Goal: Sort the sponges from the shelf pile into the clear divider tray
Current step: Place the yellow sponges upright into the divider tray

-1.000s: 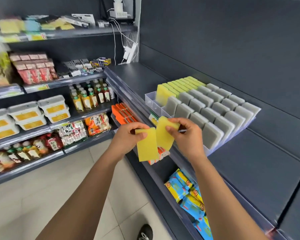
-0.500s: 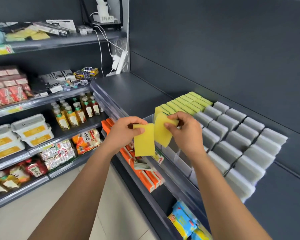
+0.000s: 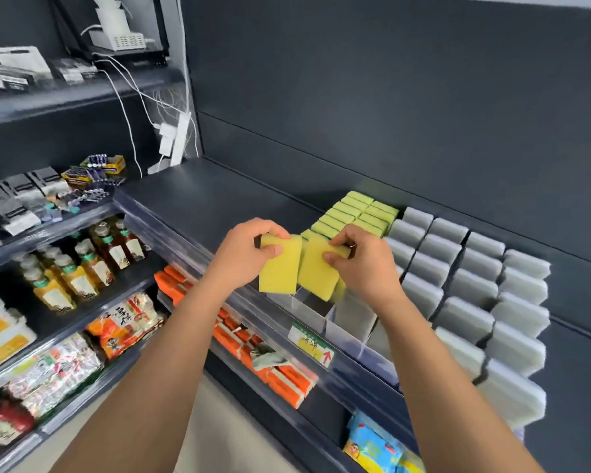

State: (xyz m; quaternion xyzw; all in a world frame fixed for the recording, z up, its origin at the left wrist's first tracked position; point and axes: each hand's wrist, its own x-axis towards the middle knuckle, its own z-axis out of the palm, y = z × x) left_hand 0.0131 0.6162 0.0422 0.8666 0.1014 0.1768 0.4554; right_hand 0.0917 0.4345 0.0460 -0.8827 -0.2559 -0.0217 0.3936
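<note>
While hanging just above the clear divider tray [image 3: 347,331]: left yellow sponge [image 3: 278,273] pinched by left hand [image 3: 246,256], right yellow sponge [image 3: 316,276] by right hand [image 3: 367,268]. Probably light, soft, springy; best held gently across upper edges.

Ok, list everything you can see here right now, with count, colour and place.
dark shelf: one, dark grey, centre
clear divider tray: one, clear, on that shelf; front slots look empty
green-yellow sponges: many, tray's back-left rows
grey sponges: many, grey, tray's right rows
left-held sponge: one, yellow, above the tray's front
right-held sponge: one, yellow, beside it
price label: one, green-yellow with red arrow, shelf's front edge
orange packs: several, orange, level below
blue packs: few, blue, bottom right
tea bottles: several, amber, left racks
power strip: one, white, back corner
left grip: one, pinches left-held sponge
right grip: one, pinches right-held sponge
</note>
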